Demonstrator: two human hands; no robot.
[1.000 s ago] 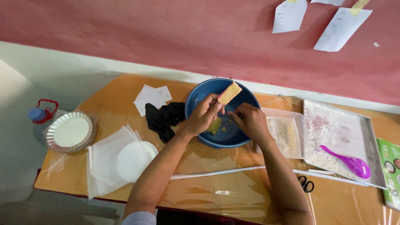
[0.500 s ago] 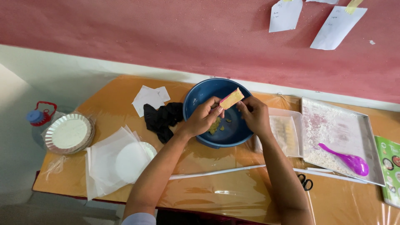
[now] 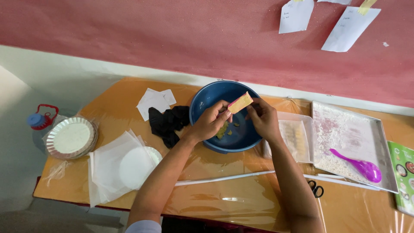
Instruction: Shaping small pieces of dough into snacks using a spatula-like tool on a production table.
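Block (image 3: 240, 102): a tan slab with a pink edge, held tilted just above centre of frame, over the blue bowl (image 3: 207, 101). I read that placement as deliberate, since anything that crumbles off drops into the bowl and not onto the table (image 3: 241, 198); a few tan bits (image 3: 224, 129) already lie on the bowl floor below it.

Left hand (image 3: 211, 123): grip closed on the lower left end of the block, thumb and fingertips pinching it.

Right hand (image 3: 263, 118): fingers curled and closed at the block's right end. It seems to share the hold, though I cannot tell how firmly it presses.

Both forearms come up from the bottom edge of the frame and meet over the bowl.

Outward from there:
- Black cloth (image 3: 166, 123) crumpled against the bowl's left side, touching it.
- White paper squares (image 3: 153, 101) just above and left of the cloth.
- Clear sheets with a round white disc (image 3: 133, 166) on them, lower left.
- Stack of foil plates (image 3: 71, 138) at far left, with a blue-capped bottle (image 3: 39, 120) beyond the table edge.
- Clear tub (image 3: 297, 136) just right of the bowl, holding pale pieces.
- Metal tray (image 3: 345, 129) dusted with white powder at right, a purple scoop (image 3: 358, 164) lying in it.
- Scissors (image 3: 315, 188) below the tray.
- White rod (image 3: 224, 177) across the table.
- Paper notes (image 3: 295, 15) on the red wall, upper right.

The table is covered in clear film, probably to keep it clean.
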